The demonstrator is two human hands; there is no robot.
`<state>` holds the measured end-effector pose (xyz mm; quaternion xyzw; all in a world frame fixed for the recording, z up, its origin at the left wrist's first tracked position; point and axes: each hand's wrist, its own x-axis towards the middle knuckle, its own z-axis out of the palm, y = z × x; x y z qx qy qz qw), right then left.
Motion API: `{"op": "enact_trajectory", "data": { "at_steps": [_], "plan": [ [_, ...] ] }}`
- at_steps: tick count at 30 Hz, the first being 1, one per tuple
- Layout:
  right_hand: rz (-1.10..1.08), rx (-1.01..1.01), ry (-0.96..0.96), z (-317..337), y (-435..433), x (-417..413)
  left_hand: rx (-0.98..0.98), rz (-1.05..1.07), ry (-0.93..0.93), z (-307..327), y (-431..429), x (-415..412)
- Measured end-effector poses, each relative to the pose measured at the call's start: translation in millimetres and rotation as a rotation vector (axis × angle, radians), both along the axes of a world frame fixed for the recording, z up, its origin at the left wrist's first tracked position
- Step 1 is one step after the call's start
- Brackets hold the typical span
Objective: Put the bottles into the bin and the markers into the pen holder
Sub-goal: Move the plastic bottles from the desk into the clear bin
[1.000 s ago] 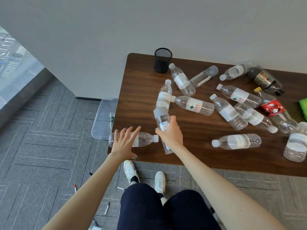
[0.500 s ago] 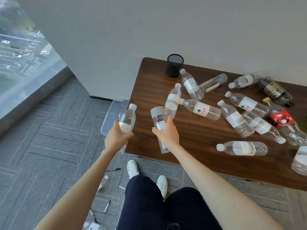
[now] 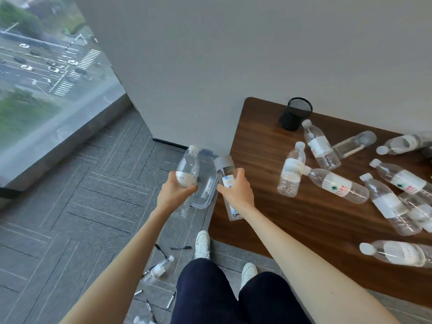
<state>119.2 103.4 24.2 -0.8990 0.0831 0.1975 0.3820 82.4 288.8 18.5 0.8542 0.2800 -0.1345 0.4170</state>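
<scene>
My left hand [image 3: 174, 192] grips a clear white-capped bottle [image 3: 188, 168] upright, above the clear plastic bin [image 3: 205, 199] on the floor beside the table. My right hand [image 3: 237, 191] grips a clear grey-capped bottle [image 3: 225, 175] at the table's left edge, next to the bin. Several more clear bottles [image 3: 336, 184] lie on the brown table [image 3: 268, 211]. A black mesh pen holder [image 3: 295, 113] stands at the table's far left corner. Markers [image 3: 181, 248] lie on the floor near my feet.
Another bottle [image 3: 159, 270] lies on the grey carpet by my left shoe. The wall runs behind the table. A large window fills the left side. My legs and white shoes are below the table edge.
Both hands have carried their bottles left, off the table towards the bin. The left hand went from reaching for a lying bottle to holding it upright. The view has swung left.
</scene>
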Motion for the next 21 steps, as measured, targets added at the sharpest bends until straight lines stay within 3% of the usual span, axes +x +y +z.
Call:
{"op": "enact_trajectory", "data": {
  "at_steps": [10, 21],
  "plan": [
    [-0.086, -0.055, 0.137, -16, 51, 56, -0.042, -0.156, 0.114, -25, 63, 86],
    [-0.211, 0.058, 0.416, -40, 70, 73, -0.076, -0.187, 0.146, -55, 87, 81]
  ]
}}
